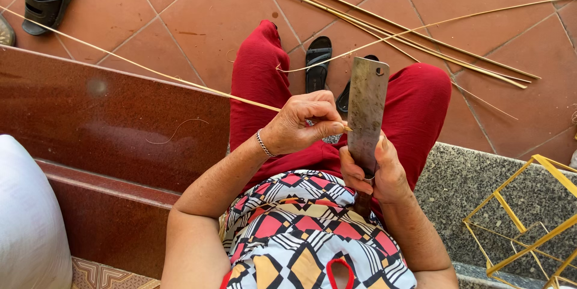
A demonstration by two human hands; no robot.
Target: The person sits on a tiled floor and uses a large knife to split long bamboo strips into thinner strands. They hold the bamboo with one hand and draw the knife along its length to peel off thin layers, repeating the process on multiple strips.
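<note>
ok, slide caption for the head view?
Left hand draws a thin bamboo strip against a cleaver held upright by right hand.

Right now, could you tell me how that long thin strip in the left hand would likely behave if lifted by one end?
The strip would probably droop: it is long, very thin and already bows. It likely weighs little, since the left hand pinches it by the fingertips alone. Against the cleaver, it may split.

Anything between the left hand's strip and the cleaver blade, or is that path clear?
Nothing visible. The left hand pinches the thin bamboo strip right at the edge of the cleaver, which the right hand holds upright. Strip end and blade meet directly at the fingertips; the red trousers lie below them.
</note>
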